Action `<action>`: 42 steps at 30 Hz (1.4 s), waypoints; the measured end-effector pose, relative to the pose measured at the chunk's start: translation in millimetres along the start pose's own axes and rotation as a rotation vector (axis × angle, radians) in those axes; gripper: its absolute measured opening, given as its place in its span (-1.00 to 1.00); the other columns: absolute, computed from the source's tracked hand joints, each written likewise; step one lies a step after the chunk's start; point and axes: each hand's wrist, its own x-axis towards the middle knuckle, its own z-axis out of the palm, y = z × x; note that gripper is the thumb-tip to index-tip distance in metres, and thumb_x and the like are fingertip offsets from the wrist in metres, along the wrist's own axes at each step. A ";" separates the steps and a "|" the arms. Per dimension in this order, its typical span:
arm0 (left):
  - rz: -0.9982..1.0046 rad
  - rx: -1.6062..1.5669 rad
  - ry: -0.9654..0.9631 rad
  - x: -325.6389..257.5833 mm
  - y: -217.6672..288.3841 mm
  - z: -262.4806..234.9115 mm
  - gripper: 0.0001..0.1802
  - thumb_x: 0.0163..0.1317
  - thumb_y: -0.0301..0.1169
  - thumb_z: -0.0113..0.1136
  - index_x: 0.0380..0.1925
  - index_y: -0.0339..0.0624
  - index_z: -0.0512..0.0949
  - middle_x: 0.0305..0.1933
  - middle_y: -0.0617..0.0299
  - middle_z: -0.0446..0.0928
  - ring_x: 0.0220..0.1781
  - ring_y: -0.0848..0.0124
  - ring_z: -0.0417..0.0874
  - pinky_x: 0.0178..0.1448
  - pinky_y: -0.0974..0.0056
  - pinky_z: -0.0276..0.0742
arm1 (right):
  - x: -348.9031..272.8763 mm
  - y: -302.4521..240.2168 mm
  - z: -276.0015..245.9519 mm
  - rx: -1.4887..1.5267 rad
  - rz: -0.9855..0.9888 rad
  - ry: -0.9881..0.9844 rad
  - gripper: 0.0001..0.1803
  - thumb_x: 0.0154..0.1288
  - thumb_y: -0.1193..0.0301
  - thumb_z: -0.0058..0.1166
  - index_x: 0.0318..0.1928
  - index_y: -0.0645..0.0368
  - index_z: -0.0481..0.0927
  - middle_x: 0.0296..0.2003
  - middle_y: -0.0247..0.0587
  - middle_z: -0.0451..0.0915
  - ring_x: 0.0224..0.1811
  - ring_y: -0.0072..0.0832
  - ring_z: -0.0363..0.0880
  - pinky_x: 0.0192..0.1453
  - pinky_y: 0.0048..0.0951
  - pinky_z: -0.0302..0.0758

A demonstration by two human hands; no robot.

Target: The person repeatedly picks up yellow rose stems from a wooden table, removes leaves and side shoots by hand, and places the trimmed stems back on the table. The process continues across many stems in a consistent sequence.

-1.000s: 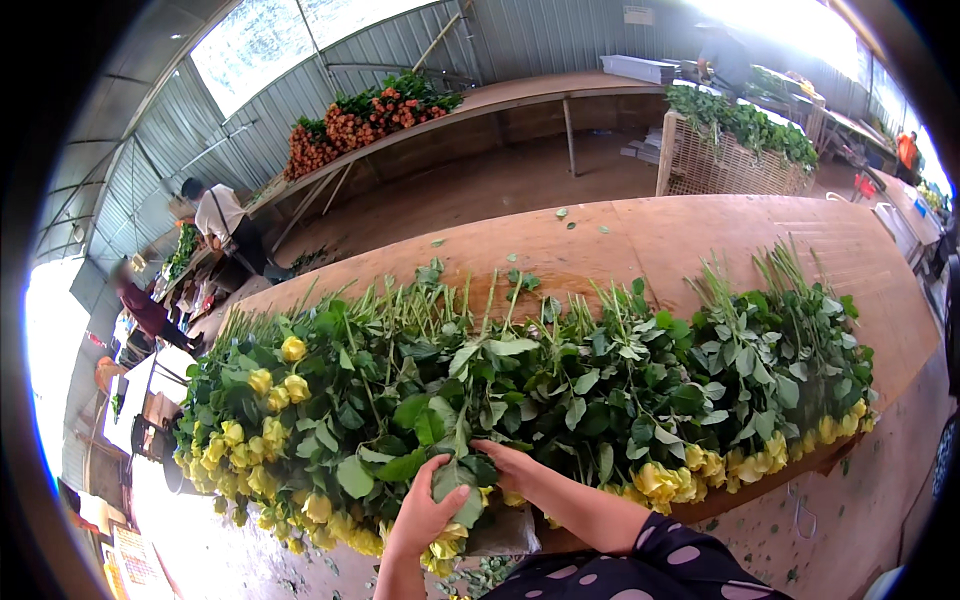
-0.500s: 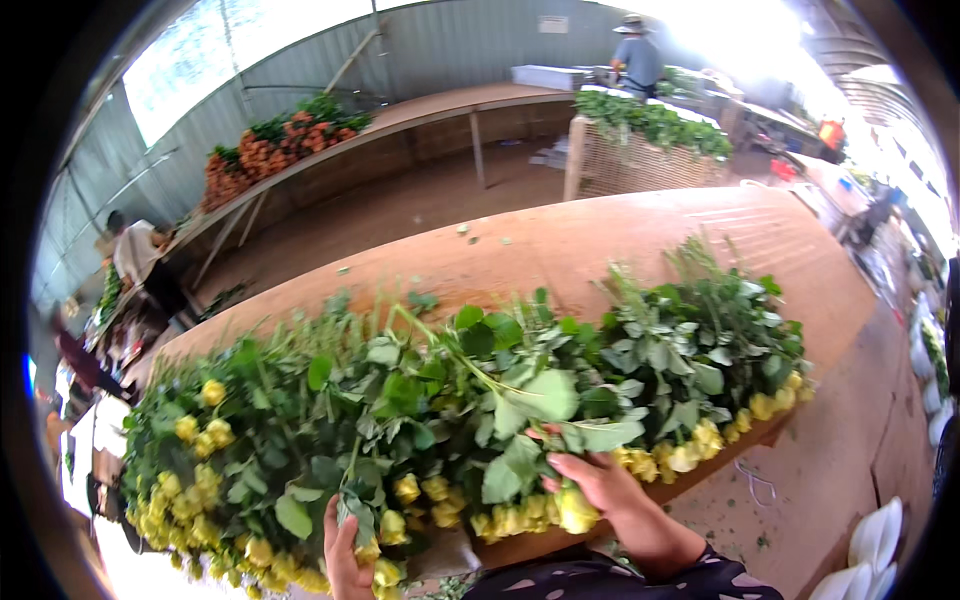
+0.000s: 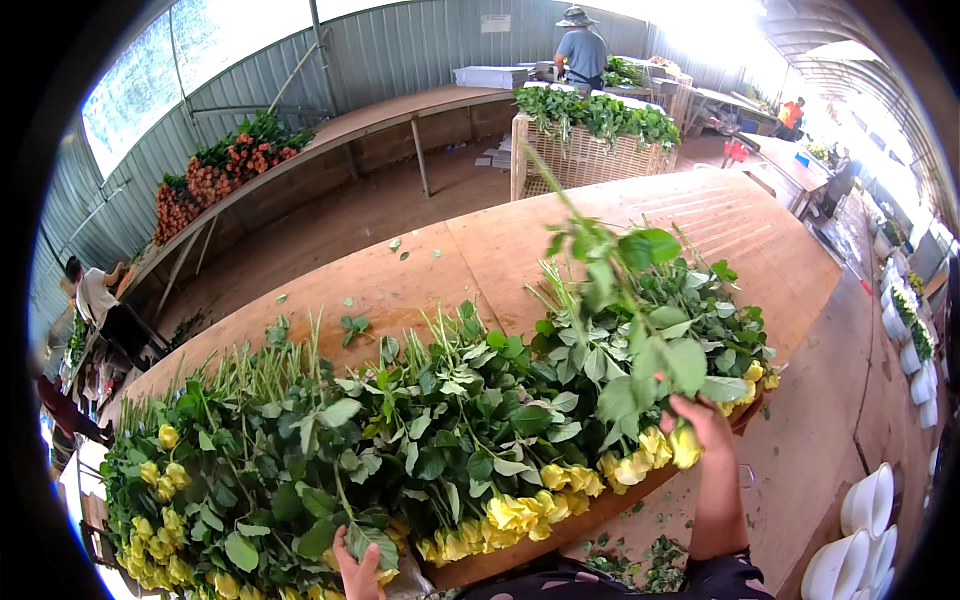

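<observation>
A long-stemmed yellow rose (image 3: pixel 684 446) is pinched in my right hand (image 3: pixel 708 428) just by its bloom. Its leafy stem slants up and left over the right-hand pile, partly blurred. My left hand (image 3: pixel 358 566), low in the picture, closes around another rose (image 3: pixel 372 541) near its head; leaves partly cover that bloom. Between and beside my hands, yellow roses (image 3: pixel 520 512) lie side by side along the table (image 3: pixel 400 262), blooms toward me and cut stems pointing away. More of them (image 3: pixel 160 545) are heaped at the left.
Orange flower bunches (image 3: pixel 215 175) rest on a bench at the far left. A wicker crate (image 3: pixel 590 165) of greenery stands beyond the table. White buckets (image 3: pixel 866 505) sit at lower right. A person in a hat (image 3: pixel 580 50) works at the back, another person (image 3: pixel 105 305) at left.
My right hand has carried its rose to the right and upward, over the right-hand pile. My left hand stays low by its rose. The whole view has shifted a little.
</observation>
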 end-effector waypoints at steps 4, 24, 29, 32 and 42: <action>-0.069 0.151 0.014 -8.8 3.1 12.4 -0.42 -0.01 -0.62 -0.11 0.09 -0.14 0.08 -0.01 0.16 0.24 -0.07 0.41 0.31 -0.03 0.40 0.27 | 35.8 25.4 -59.9 -0.164 0.057 0.065 -0.69 0.10 0.44 -0.09 -0.10 0.20 0.44 -0.54 -0.33 0.41 -0.58 -0.61 0.31 -0.44 -0.59 0.28; 0.279 0.826 -0.149 -3.7 -3.1 -3.8 -0.40 -0.19 -0.19 0.28 -0.22 -0.41 0.35 -0.14 -0.03 0.30 -0.06 0.23 0.36 -0.02 0.30 0.31 | -29.6 61.3 155.2 -0.629 -0.583 -0.415 -0.67 0.14 0.46 -0.14 -0.05 0.27 0.32 -0.16 -0.08 0.42 -0.16 -0.44 0.43 -0.12 -0.47 0.36; 0.691 1.042 -0.102 6.2 33.1 -19.1 -0.57 0.00 -0.16 0.10 -0.25 -0.28 0.39 -0.15 0.00 0.33 -0.05 0.15 0.30 0.01 0.17 0.21 | -23.0 173.4 268.5 -0.125 0.640 -0.612 -0.37 0.11 0.37 -0.01 0.15 0.21 0.02 -0.18 -0.11 0.40 -0.25 -0.48 0.43 -0.26 -0.52 0.42; 0.622 1.465 0.319 27.3 11.5 -54.4 -0.55 -0.07 -0.18 0.14 -0.23 -0.25 0.37 -0.21 0.10 0.36 -0.10 0.16 0.30 -0.01 0.17 0.20 | -23.2 173.3 283.3 0.099 0.691 -0.620 -0.31 0.13 0.46 -0.07 0.20 0.12 -0.14 -0.22 -0.14 0.42 -0.29 -0.49 0.44 -0.26 -0.52 0.43; 0.273 0.845 -0.106 -6.0 42.8 -42.2 -0.47 -0.17 -0.20 0.24 -0.24 -0.26 0.29 -0.29 0.03 0.37 -0.25 0.15 0.45 -0.15 0.27 0.37 | -37.2 158.4 278.2 -1.255 -0.332 -0.660 -0.44 0.10 0.15 -0.14 0.06 0.22 0.20 -0.38 0.07 0.49 -0.33 -0.12 0.48 -0.27 -0.24 0.42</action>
